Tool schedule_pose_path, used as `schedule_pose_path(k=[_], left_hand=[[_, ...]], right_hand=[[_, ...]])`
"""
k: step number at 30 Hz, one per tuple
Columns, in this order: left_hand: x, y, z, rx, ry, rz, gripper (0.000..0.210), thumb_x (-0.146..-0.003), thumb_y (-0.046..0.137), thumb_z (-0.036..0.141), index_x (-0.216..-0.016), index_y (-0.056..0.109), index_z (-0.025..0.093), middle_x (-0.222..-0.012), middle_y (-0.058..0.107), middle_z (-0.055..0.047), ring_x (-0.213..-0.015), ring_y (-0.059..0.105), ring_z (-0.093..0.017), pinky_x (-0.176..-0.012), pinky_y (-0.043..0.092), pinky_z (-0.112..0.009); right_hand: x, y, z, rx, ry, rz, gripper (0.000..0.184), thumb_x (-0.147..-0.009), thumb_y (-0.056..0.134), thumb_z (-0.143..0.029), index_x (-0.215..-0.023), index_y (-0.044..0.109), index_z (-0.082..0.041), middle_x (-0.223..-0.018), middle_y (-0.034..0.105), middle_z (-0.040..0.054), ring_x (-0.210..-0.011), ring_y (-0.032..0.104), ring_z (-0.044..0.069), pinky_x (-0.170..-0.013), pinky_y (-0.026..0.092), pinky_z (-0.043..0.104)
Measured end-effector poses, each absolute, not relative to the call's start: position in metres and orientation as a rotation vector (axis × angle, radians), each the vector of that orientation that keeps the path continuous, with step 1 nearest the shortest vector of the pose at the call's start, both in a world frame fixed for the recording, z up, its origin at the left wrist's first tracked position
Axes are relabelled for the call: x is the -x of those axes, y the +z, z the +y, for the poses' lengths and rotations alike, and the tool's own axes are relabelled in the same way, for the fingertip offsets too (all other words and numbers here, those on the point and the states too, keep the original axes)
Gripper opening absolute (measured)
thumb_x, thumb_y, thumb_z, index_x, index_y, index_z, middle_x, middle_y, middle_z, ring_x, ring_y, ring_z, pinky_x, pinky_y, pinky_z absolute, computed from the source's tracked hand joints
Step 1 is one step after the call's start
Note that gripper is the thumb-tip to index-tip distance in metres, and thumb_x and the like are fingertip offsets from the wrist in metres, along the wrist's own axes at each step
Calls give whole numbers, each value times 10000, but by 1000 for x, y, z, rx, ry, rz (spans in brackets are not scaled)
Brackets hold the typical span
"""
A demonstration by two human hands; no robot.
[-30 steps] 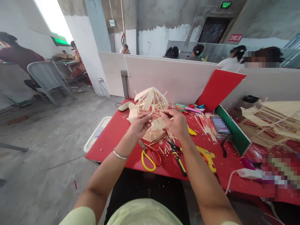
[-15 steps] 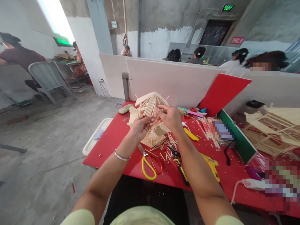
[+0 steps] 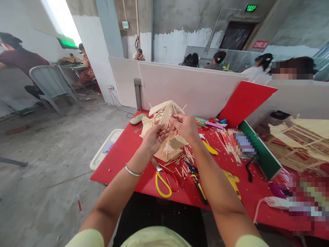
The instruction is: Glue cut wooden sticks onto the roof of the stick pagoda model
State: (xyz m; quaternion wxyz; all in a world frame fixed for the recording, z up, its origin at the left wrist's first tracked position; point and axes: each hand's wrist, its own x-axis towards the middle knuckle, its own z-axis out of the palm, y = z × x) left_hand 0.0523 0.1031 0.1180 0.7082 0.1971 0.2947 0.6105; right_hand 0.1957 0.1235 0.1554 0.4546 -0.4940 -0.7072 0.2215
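A small pavilion model (image 3: 167,109) of thin pale wooden sticks stands on the red table, its pointed roof partly covered with sticks laid side by side. My left hand (image 3: 155,137) is at the roof's lower edge, thumb and fingertips pinched together on a wooden stick. Beside it, my right hand (image 3: 186,127) pinches at the right edge of the same row of sticks. The fingers hide much of what they grip. Below the hands lies the model's stepped stick base (image 3: 168,154). Scissors (image 3: 164,181) with yellow and red handles and cutting pliers (image 3: 196,183) lie nearer me.
Cut stick pieces (image 3: 182,171) litter the red table (image 3: 120,156). A yellow glue gun (image 3: 232,181) is by my right forearm. Bundled sticks (image 3: 226,140) lie at the right, before a green panel (image 3: 259,151). White boards (image 3: 185,85) wall off the back; people sit beyond.
Both hands stay at the roof with their fingers pinched, shifting only slightly. The view has moved a little. Nothing else on the table has visibly moved.
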Motion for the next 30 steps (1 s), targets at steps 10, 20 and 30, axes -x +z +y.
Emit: schedule_pose_path(k=[10,20,30], left_hand=[[-54,116,101,-520,1412,644,56,-760,671,53,-800,638,73,-705,708,-76,-669,705,-126,-542,551,-148],[-54,112,103,-541,1419,627,114,-733,732,51,-811,652,73,-748,723,-84,-690,714,-128,-561,565,-146],[-57,108,106,-577,1434,631,100,-744,749,80,-814,680,59,-719,728,-92,-653,709,-121,-575,572,-152]], right_hand=[[-195,152,124,1174,559,-1727,335,-863,587,-437,-972,753,-167,-594,672,6,-544,628,110,-536,455,212],[-195,153,124,1203,558,-1723,365,-848,603,-475,-969,751,-165,-568,657,-2,-492,570,94,-505,432,201],[-195,152,125,1206,508,-1733,344,-854,606,-468,-971,757,-182,-586,676,9,-510,594,107,-506,436,208]])
